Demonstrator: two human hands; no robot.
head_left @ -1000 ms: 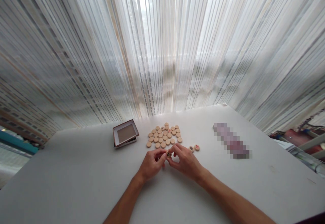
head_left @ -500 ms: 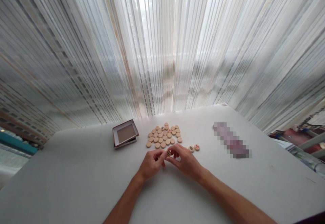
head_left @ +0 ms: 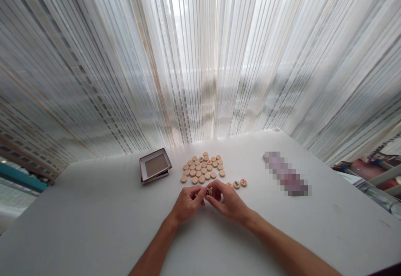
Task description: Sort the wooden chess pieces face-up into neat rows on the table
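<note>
Between the fingertips of both hands is a round wooden Chinese chess piece (head_left: 209, 192) with a dark character on its face. My left hand (head_left: 187, 203) pinches it from the left, my right hand (head_left: 230, 201) from the right, fingers closed around its edge. Just beyond the hands lies a cluster of wooden pieces (head_left: 204, 170), mostly blank side up; a few show characters. Right of my right hand, a black-marked piece (head_left: 236, 184) and a red-marked piece (head_left: 243, 182) lie face up, with another red-marked one partly hidden by that hand.
A shallow box (head_left: 156, 165) with a brown inside sits left of the pieces, resting tilted on another box part. A pixelated pinkish strip (head_left: 285, 173) lies to the right on the white table (head_left: 103, 221). A striped sheer curtain (head_left: 200, 59) hangs along the back edge.
The held piece has turned so that more of its marked face shows. My right hand has shifted slightly, uncovering part of a red-marked piece beside it.
</note>
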